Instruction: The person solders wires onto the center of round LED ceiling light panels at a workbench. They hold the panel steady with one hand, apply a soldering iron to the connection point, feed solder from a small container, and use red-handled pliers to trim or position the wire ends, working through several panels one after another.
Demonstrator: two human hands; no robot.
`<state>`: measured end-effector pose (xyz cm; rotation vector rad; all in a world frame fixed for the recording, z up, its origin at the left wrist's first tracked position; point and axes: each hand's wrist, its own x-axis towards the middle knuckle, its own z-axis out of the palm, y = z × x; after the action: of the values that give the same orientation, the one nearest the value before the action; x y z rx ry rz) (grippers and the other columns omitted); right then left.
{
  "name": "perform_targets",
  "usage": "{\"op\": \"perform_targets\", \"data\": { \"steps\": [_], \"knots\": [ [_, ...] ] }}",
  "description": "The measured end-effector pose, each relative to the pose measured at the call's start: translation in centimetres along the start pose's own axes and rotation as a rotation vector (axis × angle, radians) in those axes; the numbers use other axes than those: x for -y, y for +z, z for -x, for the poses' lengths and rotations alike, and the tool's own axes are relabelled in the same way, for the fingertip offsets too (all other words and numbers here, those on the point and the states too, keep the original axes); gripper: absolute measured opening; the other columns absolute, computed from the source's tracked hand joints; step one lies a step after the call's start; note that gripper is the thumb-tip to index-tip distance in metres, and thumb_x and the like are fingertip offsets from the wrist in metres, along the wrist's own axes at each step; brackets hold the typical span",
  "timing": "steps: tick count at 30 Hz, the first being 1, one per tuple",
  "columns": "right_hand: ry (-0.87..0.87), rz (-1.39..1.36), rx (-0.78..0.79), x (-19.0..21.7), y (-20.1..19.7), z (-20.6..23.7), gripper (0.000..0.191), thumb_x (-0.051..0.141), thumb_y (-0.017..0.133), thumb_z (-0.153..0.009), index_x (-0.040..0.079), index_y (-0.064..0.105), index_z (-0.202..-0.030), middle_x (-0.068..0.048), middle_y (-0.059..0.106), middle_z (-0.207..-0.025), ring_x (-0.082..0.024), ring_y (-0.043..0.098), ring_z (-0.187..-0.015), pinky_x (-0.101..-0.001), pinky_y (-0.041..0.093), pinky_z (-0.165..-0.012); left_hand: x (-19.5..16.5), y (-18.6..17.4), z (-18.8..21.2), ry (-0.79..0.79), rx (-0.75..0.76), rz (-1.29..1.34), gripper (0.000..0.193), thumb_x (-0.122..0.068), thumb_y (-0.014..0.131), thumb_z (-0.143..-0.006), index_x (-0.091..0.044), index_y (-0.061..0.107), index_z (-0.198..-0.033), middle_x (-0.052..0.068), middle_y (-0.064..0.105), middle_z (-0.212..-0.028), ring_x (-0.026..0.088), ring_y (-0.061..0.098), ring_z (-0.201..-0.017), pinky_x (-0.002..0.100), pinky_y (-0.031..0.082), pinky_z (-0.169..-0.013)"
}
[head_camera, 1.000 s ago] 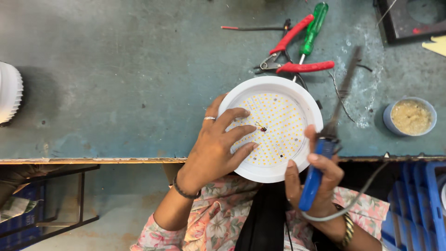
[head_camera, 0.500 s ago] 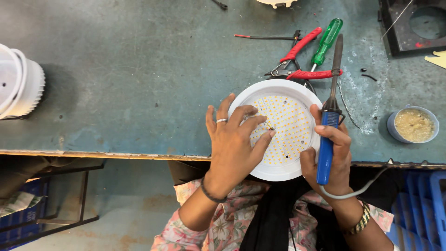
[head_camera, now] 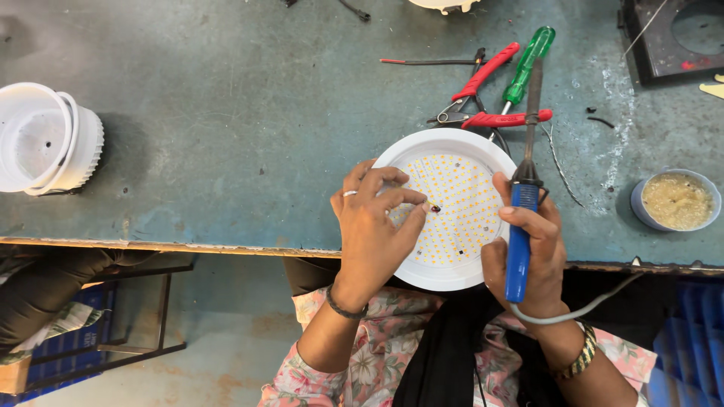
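1. Two hands at work: left hand [head_camera: 373,234] curled over the round white lamp disc [head_camera: 451,207], fingertips pinched on a tiny dark part at its face; right hand [head_camera: 528,260] wrapped tight round the blue grip of one soldering iron [head_camera: 523,203], tip aimed away from the body.
2. One lamp disc, dotted with many small yellow chips, too many and too fine to count, lying between both hands and overhanging the near worktop [head_camera: 226,136] edge.
3. Beyond the right hand: one pair of red-handled pliers [head_camera: 490,94], one green-handled screwdriver [head_camera: 528,64], lying close together just past the disc.
4. Right of the right hand: one small tub of yellowish paste [head_camera: 676,200], near the edge.
5. Far left of the left hand: one stack of white plastic housings [head_camera: 45,139], well apart, wide bare worktop between.
6. Iron's cord cut off at the lower right; dark tray at the top right corner cropped; pinched part too small to identify.
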<state>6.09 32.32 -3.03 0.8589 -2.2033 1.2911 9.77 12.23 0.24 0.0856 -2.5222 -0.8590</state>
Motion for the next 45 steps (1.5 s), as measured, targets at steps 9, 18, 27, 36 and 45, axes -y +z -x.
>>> {"op": "perform_targets", "data": {
  "steps": [9,18,27,36,45],
  "knots": [
    [0.033,0.032,-0.053,1.8,1.9,1.7,0.049,-0.011,0.056,-0.08,0.013,0.043,-0.12,-0.016,0.068,-0.137,-0.037,0.042,-0.142,-0.045,0.028,-0.118,-0.4,0.2,-1.1,0.085,-0.044,-0.203,0.005,-0.021,0.078,-0.077,-0.019,0.076,-0.08,-0.004,0.064,-0.105,0.026,0.054,-0.124,0.049,0.03,-0.1],
    [0.036,0.01,-0.077,1.4,2.7,1.9,0.051,-0.01,0.056,-0.083,0.014,0.041,-0.125,-0.02,0.064,-0.144,-0.037,0.042,-0.146,-0.0454,0.025,-0.122,-0.9,1.0,-0.9,0.116,-0.138,-0.317,0.009,-0.021,0.078,-0.082,-0.016,0.073,-0.087,0.0,0.063,-0.109,0.03,0.051,-0.128,0.059,0.025,-0.107],
    [-0.065,0.021,-0.01,0.1,0.4,0.1,0.05,-0.004,0.061,-0.087,0.01,0.037,-0.128,-0.03,0.056,-0.146,-0.047,0.045,-0.142,-0.053,0.029,-0.124,-0.8,-0.4,-0.5,0.214,-0.051,-0.164,0.012,-0.017,0.077,-0.079,-0.024,0.078,-0.089,-0.006,0.066,-0.132,0.034,0.034,-0.149,0.07,0.003,-0.117],
    [-0.062,0.013,0.021,0.4,0.4,0.1,0.052,-0.01,0.058,-0.083,0.011,0.038,-0.127,-0.028,0.059,-0.143,-0.051,0.051,-0.141,-0.0516,0.043,-0.117,-1.4,-0.4,-0.2,0.188,0.094,-0.116,0.008,-0.027,0.082,-0.081,-0.026,0.082,-0.089,0.001,0.062,-0.136,0.038,0.035,-0.149,0.055,0.031,-0.105],
    [-0.087,0.028,0.046,1.8,0.1,1.1,0.054,0.001,0.072,-0.083,0.01,0.038,-0.125,-0.031,0.058,-0.14,-0.05,0.061,-0.127,-0.0511,0.051,-0.106,0.0,-0.3,-0.6,0.261,0.019,-0.152,0.011,-0.029,0.083,-0.086,-0.02,0.077,-0.087,0.002,0.061,-0.139,0.037,0.039,-0.148,0.051,0.036,-0.106]
  ]
}}
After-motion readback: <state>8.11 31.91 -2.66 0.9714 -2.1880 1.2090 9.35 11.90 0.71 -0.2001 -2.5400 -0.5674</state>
